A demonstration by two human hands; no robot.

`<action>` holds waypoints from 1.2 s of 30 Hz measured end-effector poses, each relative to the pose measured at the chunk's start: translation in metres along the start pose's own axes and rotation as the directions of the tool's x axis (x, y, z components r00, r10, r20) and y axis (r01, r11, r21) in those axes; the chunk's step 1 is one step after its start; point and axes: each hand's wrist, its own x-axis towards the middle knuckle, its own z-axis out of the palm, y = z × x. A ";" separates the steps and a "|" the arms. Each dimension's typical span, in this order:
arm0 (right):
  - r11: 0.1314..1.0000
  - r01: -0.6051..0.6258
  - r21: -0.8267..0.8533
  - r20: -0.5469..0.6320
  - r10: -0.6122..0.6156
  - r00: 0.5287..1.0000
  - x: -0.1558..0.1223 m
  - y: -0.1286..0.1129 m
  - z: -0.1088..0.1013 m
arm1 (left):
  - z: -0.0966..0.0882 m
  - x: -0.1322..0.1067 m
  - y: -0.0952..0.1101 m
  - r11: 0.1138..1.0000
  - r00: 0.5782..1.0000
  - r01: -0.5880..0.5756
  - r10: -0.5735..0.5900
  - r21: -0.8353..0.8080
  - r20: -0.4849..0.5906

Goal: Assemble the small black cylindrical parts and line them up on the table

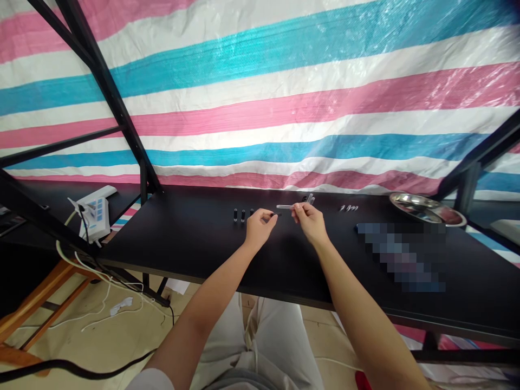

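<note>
Over the black table [195,233], my right hand [311,221] pinches a slim clear tube [284,206], which points left and lies almost level. My left hand [259,226] is closed at the fingertips on a small dark piece [277,215], too small to name, just below the tube's left end. The two hands are close together but apart. Left of my left hand stand several short black cylinders [235,215] with a light band, one partly hidden by the hand. More clear tubes [311,198] lie behind my right hand, beside a small dark item.
Several small shiny pieces [350,208] lie right of my hands. A round metal tray [426,210] sits at the back right, behind a pixelated patch [400,257]. A white power strip [95,214] with cables is at the left. Black metal posts and a striped tarp [260,119] border the table.
</note>
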 end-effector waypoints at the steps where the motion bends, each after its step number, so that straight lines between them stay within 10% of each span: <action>1: 1.000 -0.009 0.015 0.049 0.008 0.999 -0.001 -0.002 0.001 | 0.000 0.000 0.000 1.000 1.000 0.005 -0.005 -0.020 0.017; 12: 0.993 -0.111 -0.026 0.358 0.113 0.927 -0.010 -0.016 0.007 | 0.001 0.002 -0.004 0.999 0.999 -0.040 0.040 0.006 0.020; 36: 0.988 -0.130 -0.082 0.554 0.153 0.818 -0.011 -0.012 -0.001 | -0.002 -0.008 -0.001 0.870 0.933 -0.355 0.304 0.343 0.195</action>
